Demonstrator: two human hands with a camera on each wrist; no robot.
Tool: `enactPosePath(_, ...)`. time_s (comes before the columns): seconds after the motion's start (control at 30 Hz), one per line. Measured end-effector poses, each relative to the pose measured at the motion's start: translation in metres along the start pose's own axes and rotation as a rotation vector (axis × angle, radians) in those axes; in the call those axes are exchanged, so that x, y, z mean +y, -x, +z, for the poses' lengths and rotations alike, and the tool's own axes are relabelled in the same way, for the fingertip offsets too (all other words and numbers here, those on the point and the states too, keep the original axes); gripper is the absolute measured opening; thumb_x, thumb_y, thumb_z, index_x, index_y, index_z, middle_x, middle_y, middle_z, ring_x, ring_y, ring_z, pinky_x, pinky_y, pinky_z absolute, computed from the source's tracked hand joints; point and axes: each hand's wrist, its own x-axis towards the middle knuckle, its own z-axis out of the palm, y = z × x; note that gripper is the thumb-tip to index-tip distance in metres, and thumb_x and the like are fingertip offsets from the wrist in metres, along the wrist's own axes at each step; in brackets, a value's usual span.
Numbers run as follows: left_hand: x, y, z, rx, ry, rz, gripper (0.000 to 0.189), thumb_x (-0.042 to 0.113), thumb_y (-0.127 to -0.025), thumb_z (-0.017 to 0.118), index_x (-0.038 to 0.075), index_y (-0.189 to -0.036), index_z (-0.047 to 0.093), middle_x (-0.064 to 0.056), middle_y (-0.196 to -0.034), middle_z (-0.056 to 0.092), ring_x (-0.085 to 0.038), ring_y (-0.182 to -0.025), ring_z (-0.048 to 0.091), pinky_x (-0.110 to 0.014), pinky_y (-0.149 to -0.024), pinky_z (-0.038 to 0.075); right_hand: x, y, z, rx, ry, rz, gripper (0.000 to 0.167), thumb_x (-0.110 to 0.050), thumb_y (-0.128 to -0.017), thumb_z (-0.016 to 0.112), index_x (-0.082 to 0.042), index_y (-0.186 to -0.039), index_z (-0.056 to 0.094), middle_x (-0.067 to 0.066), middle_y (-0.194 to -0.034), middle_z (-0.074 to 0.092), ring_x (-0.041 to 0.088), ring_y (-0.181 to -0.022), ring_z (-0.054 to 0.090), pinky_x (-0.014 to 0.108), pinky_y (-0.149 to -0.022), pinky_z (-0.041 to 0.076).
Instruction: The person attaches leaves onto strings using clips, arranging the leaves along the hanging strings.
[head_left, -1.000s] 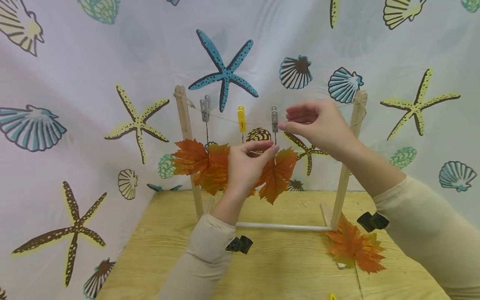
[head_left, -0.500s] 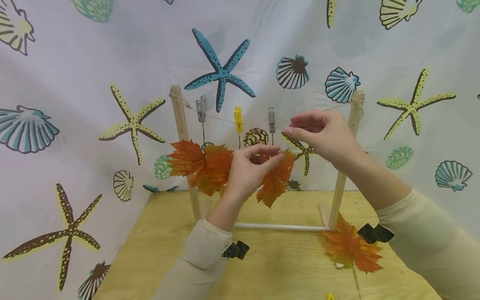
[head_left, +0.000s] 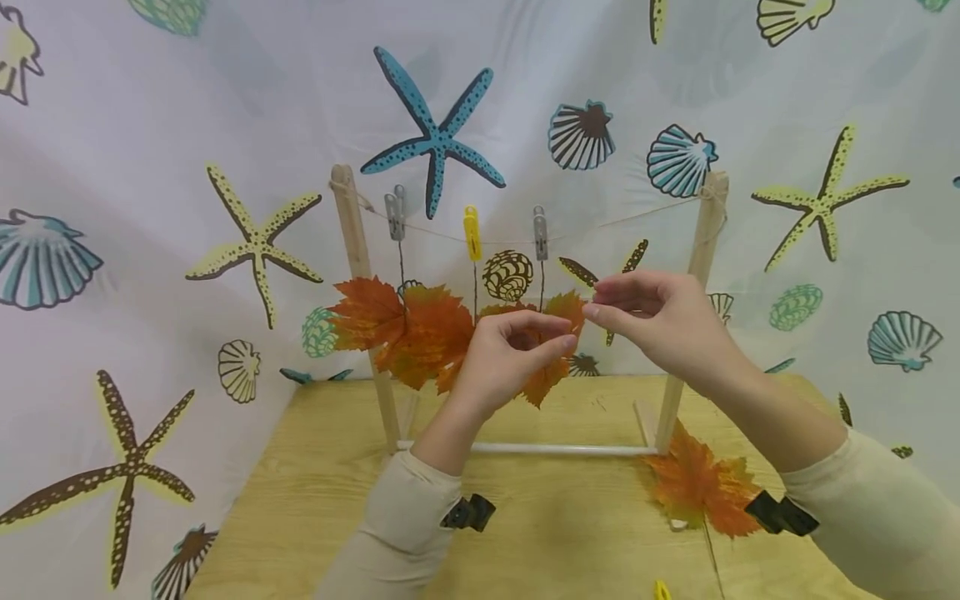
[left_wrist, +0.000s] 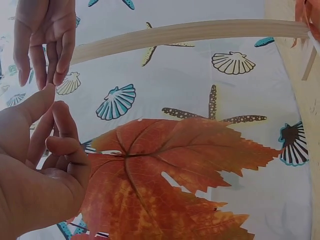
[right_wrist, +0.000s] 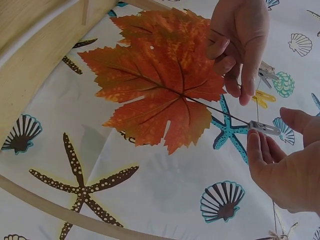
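A string (head_left: 652, 214) stretches between two posts. Clipped along it are a grey clothespin (head_left: 395, 217), a yellow clothespin (head_left: 472, 233) and another grey clothespin (head_left: 541, 233). Orange artificial maple leaves (head_left: 427, 333) hang by dark stems from these pins. My left hand (head_left: 502, 362) is in front of the rightmost hanging leaf (left_wrist: 165, 155), fingers and thumb loosely bent and holding nothing visible. To its right, my right hand (head_left: 667, 325) hovers lower than the right grey clothespin, fingers relaxed and nothing between them. The left hand partly hides the leaves in the head view.
Wooden posts (head_left: 351, 225) with a white rod (head_left: 562, 450) between their feet form a stand on the wooden table (head_left: 300, 500). Another maple leaf (head_left: 701, 479) lies by the right foot. A yellow clothespin (head_left: 661, 591) shows at the bottom edge. A patterned cloth (head_left: 285, 108) hangs behind.
My right hand has left the right grey clothespin and come down and slightly right. My left hand has sunk a little from the stem. The head view has shifted slightly.
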Motion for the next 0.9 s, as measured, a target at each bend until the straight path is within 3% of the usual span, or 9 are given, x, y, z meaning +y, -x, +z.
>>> enactPosePath(0.17,-0.005,-0.002,0.003,-0.022,0.0,-0.014,0.023,0.025,-0.087,0.079,0.013,-0.106,0.078,-0.002,-0.097,0.074,-0.017,-0.076,0.061,-0.025,-0.065,0.05,0.009,0.01,0.001,0.004,0.002,0.017,0.043,-0.044,-0.09,0.072,-0.013,-0.119,0.069,0.004,-0.117,0.072,0.017,-0.104,0.07,0.028,-0.088,0.056)
enactPosePath(0.37,-0.011,-0.003,0.009,-0.06,-0.004,-0.05,0.021,0.024,-0.088,0.079,0.016,-0.107,0.078,-0.003,-0.096,0.074,-0.019,-0.076,0.063,-0.036,-0.069,0.054,0.016,0.016,0.002,0.019,0.013,0.019,0.045,-0.045,-0.09,0.073,-0.012,-0.12,0.069,0.006,-0.122,0.071,0.02,-0.106,0.07,0.027,-0.087,0.057)
enactPosePath(0.57,-0.022,-0.001,0.015,-0.066,-0.03,-0.054,0.02,0.024,-0.088,0.078,0.016,-0.107,0.078,-0.006,-0.092,0.074,-0.013,-0.066,0.059,-0.025,-0.053,0.042,0.022,0.02,0.005,-0.002,0.015,0.026,0.045,-0.043,-0.09,0.073,-0.011,-0.122,0.069,0.006,-0.121,0.071,0.021,-0.106,0.071,0.029,-0.086,0.058)
enactPosePath(0.7,-0.027,-0.002,0.017,-0.066,-0.023,-0.043,0.021,0.022,-0.089,0.077,0.014,-0.109,0.078,-0.008,-0.091,0.074,-0.013,-0.066,0.061,-0.024,-0.053,0.043,0.029,0.023,0.007,-0.023,0.01,0.034,0.044,-0.042,-0.09,0.074,-0.012,-0.121,0.069,0.006,-0.121,0.071,0.021,-0.108,0.071,0.033,-0.088,0.058)
enactPosePath(0.9,-0.034,0.0,0.021,-0.091,-0.025,-0.081,0.02,0.024,-0.09,0.076,0.016,-0.109,0.077,-0.009,-0.089,0.071,-0.015,-0.068,0.06,-0.025,-0.055,0.041,0.04,0.034,0.009,-0.048,-0.01,0.032,0.044,-0.038,-0.09,0.074,-0.011,-0.124,0.068,0.007,-0.123,0.07,0.023,-0.11,0.07,0.032,-0.089,0.058)
